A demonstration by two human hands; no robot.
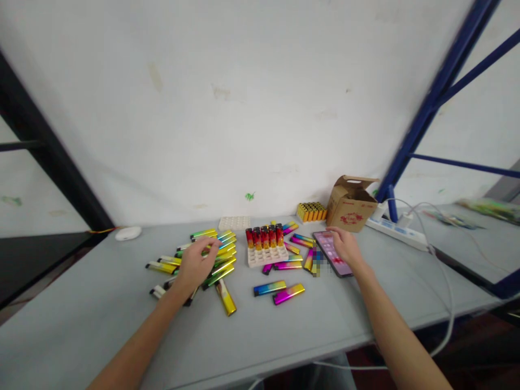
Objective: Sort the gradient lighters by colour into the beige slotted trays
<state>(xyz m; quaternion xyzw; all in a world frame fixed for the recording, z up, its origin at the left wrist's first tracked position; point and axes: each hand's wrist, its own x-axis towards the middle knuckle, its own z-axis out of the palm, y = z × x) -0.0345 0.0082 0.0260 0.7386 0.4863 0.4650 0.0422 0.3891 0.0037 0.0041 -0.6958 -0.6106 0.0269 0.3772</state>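
Observation:
My left hand (196,266) hovers low over a loose heap of shiny gradient lighters (224,272), fingers spread and curved, and I cannot see one held in it. A gold lighter (226,298) lies just past the heap's near edge. My right hand (345,246) rests its fingertips on a smartphone (333,260) lying face up, its screen lit and partly hidden by the hand. Between my hands stands a white tray (268,257) with red-and-yellow lighters upright in it. Several more lighters lie around it, including a blue-and-yellow one (269,288) and a pink-and-yellow one (288,294).
The grey table (101,303) meets a white wall at the back. Along it are a spare white tray (234,222), a block of yellow lighters (311,212), a cardboard box (351,203), a white power strip (396,233) with cables, and a small white object (128,233). Blue metal framing rises at right.

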